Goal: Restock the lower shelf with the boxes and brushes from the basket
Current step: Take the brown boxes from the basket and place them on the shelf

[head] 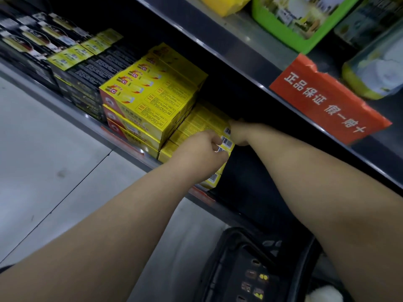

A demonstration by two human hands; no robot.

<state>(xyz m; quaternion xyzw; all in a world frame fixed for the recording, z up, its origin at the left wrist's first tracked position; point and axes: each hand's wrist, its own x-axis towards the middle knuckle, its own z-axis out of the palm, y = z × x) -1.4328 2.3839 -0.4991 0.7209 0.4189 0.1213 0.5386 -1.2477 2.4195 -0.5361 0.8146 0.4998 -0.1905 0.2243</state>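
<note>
Yellow boxes (202,124) lay stacked on lower shelf (65,105), long axis inward, barcode ends outward. Left hand (202,150) nearer, fingers curled on those ends; right hand (238,132) at the far corner, its grip hidden.

Yellow boxes (150,101) with barcodes, black basket (250,269), red sign (329,99).
</note>
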